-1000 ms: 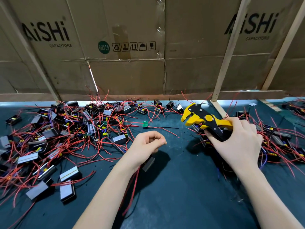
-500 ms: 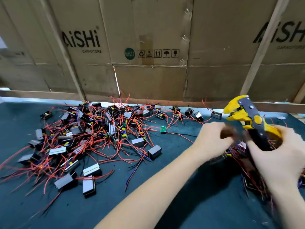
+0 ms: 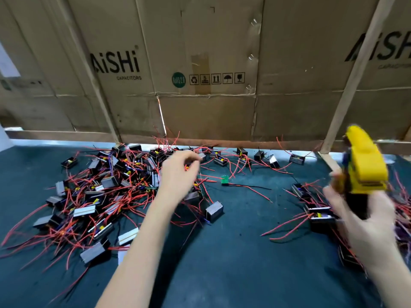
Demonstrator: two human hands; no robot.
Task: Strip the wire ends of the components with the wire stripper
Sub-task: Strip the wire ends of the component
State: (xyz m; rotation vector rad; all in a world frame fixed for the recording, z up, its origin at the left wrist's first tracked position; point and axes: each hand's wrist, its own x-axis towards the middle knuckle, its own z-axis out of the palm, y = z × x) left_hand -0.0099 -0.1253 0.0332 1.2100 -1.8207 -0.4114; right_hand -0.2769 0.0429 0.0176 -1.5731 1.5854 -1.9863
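Flattened AiSHi cardboard boxes [image 3: 200, 63] back a dark green work mat [image 3: 233, 252]. A heap of red-wired components [image 3: 106, 192] covers its left side. The left hand [image 3: 178, 172] hovers over the heap, fingers loosely curled, grasping nothing. The right hand [image 3: 364, 221] grips the yellow wire stripper [image 3: 364, 165], raised at right.

You've got a dark teal mat [image 3: 233, 263] as the work surface, with a big pile of components [image 3: 106, 190], black and grey blocks trailing red wires, lying on it. Right of that pile sits a lone green part [image 3: 225, 180] with its wires, and farther right of the pile a smaller cluster of components [image 3: 315, 210]. Behind the pile, several components [image 3: 255, 157] line the mat's far edge.
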